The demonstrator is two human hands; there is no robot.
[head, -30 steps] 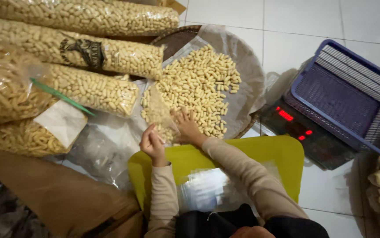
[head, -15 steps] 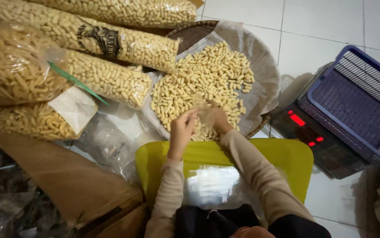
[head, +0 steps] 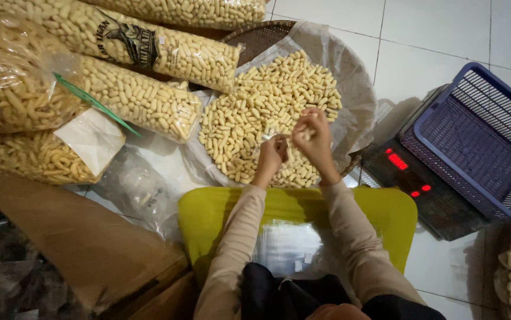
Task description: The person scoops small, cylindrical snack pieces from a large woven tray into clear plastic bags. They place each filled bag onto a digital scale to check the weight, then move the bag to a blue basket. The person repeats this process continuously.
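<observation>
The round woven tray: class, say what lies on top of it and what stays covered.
A clear plastic sheet lines the woven tray, and a heap of pale snack sticks lies on it. Only the tray's far rim shows; the rest is covered by sheet and sticks.

Snack heap [head: 255, 112] ahead — bags [head: 137, 101] left, scale [head: 427, 189] right

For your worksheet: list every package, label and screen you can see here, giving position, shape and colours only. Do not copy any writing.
Long clear snack bags: upper left, stacked, pale yellow sticks.
Dark emblem label: on an upper bag.
White paper label: left bag.
Scale display: right, black with red digits.
Flat clear bags: on yellow stool.
</observation>
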